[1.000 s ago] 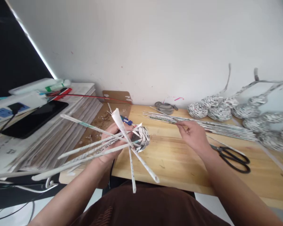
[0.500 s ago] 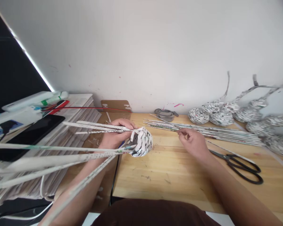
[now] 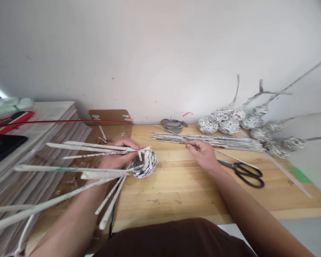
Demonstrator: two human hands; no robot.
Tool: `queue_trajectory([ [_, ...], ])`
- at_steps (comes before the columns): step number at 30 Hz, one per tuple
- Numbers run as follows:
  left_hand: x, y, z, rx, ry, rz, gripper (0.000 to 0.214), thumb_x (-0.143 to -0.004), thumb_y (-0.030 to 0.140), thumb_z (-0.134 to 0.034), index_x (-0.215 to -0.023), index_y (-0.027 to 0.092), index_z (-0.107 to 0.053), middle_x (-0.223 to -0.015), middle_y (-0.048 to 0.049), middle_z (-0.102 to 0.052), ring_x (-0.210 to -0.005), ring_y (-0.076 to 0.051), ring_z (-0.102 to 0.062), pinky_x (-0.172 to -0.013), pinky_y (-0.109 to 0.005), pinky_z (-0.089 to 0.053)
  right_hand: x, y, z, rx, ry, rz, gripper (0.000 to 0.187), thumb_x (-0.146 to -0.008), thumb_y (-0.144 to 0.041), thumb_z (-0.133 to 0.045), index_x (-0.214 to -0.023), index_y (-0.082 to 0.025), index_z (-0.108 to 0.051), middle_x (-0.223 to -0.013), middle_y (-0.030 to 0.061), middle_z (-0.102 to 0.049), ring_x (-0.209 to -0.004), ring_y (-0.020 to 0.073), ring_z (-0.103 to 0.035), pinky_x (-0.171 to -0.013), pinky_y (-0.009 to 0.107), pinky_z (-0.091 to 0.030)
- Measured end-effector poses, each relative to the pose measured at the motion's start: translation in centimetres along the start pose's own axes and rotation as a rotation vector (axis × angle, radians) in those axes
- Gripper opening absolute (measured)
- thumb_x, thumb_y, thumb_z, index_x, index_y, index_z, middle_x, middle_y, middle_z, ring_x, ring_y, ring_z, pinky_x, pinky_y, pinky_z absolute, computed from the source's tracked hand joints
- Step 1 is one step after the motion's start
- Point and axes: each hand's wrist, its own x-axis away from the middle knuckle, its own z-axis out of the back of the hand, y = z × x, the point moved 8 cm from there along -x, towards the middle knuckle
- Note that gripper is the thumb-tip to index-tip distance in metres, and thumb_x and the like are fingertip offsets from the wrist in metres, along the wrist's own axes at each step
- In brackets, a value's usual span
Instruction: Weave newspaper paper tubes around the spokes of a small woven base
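Note:
My left hand (image 3: 120, 153) is closed around a small ball-shaped weave of printed paper strips (image 3: 148, 162). Its open side faces left, and several long rolled paper strips (image 3: 88, 169) stick out from it, some across my forearm. Over the table, my right hand (image 3: 202, 153) has thumb and fingers pinched on a thin rolled paper stick (image 3: 237, 159), whose ends show on both sides of the hand. Just behind the fingers lies a bundle of similar paper sticks (image 3: 235, 142). Black-handled scissors (image 3: 247, 174) rest to the right of that hand.
Several finished-looking woven paper pieces (image 3: 229, 125) with long tails stand at the back right by the wall. A grey object (image 3: 173, 125) lies behind the bundle. Stacked paper (image 3: 53, 107), a dark phone (image 3: 5, 146) and a cardboard box (image 3: 111, 116) with scraps are left.
The view has turned to the right, so everything sits further left. The long strips on the weave have swung, with two now hanging below my left wrist. Both hands keep their grips.

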Motion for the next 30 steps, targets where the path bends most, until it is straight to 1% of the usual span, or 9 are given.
queue_trajectory([
  [3, 0.1, -0.1, -0.4, -0.031, 0.002, -0.004, 0.010, -0.075, 0.020, -0.081, -0.073, 0.021, -0.071, -0.074, -0.0041, -0.076, -0.067, -0.019, -0.073, -0.062, -0.029, -0.059, 0.0, 0.3, -0.5, -0.044, -0.024, -0.038, 0.025, -0.081, -0.037, -0.065, -0.091, -0.018, -0.078, -0.089, 0.0088, -0.080, -0.078, 0.0227, -0.073, -0.073, 0.035, -0.056],
  [5, 0.3, -0.3, -0.6, -0.038, 0.009, 0.028, 0.010, -0.075, 0.019, -0.081, -0.075, 0.021, -0.072, -0.076, -0.0036, -0.077, -0.070, -0.018, -0.073, -0.065, -0.028, -0.059, 0.1, 0.4, -0.7, -0.043, -0.038, -0.054, 0.023, -0.080, -0.035, -0.065, -0.089, -0.018, -0.078, -0.088, 0.0087, -0.081, -0.075, 0.0218, -0.073, -0.072, 0.034, -0.057],
  [7, 0.5, -0.5, -0.7, -0.042, 0.037, 0.070, 0.009, -0.075, 0.020, -0.081, -0.076, 0.021, -0.072, -0.078, -0.0029, -0.077, -0.071, -0.017, -0.073, -0.066, -0.028, -0.059, 0.3, 0.4, -1.0, -0.047, -0.055, -0.061, 0.020, -0.079, -0.031, -0.065, -0.087, -0.018, -0.079, -0.090, 0.0085, -0.081, -0.077, 0.0211, -0.074, -0.073, 0.033, -0.057],
  [12, 0.8, -0.2, -1.3, -0.081, 0.049, 0.072, 0.011, -0.073, 0.026, -0.083, -0.074, 0.021, -0.073, -0.077, -0.0020, -0.076, -0.071, -0.018, -0.071, -0.069, -0.030, -0.059, 0.7, 0.4, -1.4, -0.039, -0.070, -0.068, 0.022, -0.075, -0.023, -0.063, -0.086, -0.018, -0.081, -0.087, 0.0068, -0.081, -0.078, 0.0200, -0.075, -0.071, 0.029, -0.057],
  [16, 0.8, -0.2, -1.5, -0.103, 0.060, 0.132, 0.013, -0.073, 0.029, -0.082, -0.073, 0.021, -0.072, -0.078, -0.0015, -0.076, -0.073, -0.019, -0.071, -0.070, -0.031, -0.059, 0.9, 0.2, -1.3, -0.019, -0.066, -0.060, 0.023, -0.073, -0.018, -0.062, -0.085, -0.019, -0.082, -0.084, 0.0048, -0.081, -0.075, 0.0191, -0.074, -0.068, 0.028, -0.056],
  [22, 0.8, 0.1, -1.6, -0.104, 0.065, 0.136, 0.010, -0.074, 0.028, -0.080, -0.075, 0.022, -0.071, -0.079, -0.0012, -0.076, -0.073, -0.018, -0.071, -0.069, -0.030, -0.059, 0.8, -0.1, -1.1, 0.016, -0.056, -0.026, 0.024, -0.073, -0.014, -0.061, -0.082, -0.021, -0.082, -0.084, 0.0040, -0.081, -0.074, 0.0189, -0.073, -0.070, 0.029, -0.056],
  [24, 0.8, 0.0, -1.5, -0.108, 0.069, 0.134, 0.011, -0.074, 0.029, -0.080, -0.075, 0.022, -0.071, -0.079, -0.0014, -0.076, -0.073, -0.018, -0.071, -0.069, -0.030, -0.060, 0.7, 0.0, -1.2, 0.023, -0.059, -0.012, 0.025, -0.073, -0.013, -0.061, -0.082, -0.022, -0.082, -0.087, 0.0037, -0.081, -0.078, 0.0193, -0.074, -0.073, 0.030, -0.056],
  [27, 0.8, 0.0, -1.2, -0.102, 0.082, 0.122, 0.011, -0.073, 0.027, -0.080, -0.074, 0.021, -0.071, -0.078, -0.0025, -0.076, -0.072, -0.019, -0.071, -0.070, -0.031, -0.060, 0.6, 0.2, -1.2, 0.030, -0.064, 0.009, 0.021, -0.075, -0.017, -0.064, -0.086, -0.021, -0.081, -0.093, 0.0049, -0.082, -0.083, 0.0199, -0.075, -0.076, 0.030, -0.057],
  [30, 0.6, -0.3, -0.8, -0.097, 0.066, 0.112, 0.010, -0.073, 0.025, -0.080, -0.073, 0.020, -0.071, -0.076, -0.0027, -0.076, -0.071, -0.018, -0.071, -0.070, -0.031, -0.060, 0.5, 0.3, -1.0, 0.052, -0.050, 0.027, 0.018, -0.080, -0.026, -0.066, -0.088, -0.019, -0.080, -0.088, 0.0068, -0.081, -0.079, 0.0198, -0.074, -0.074, 0.030, -0.056],
])
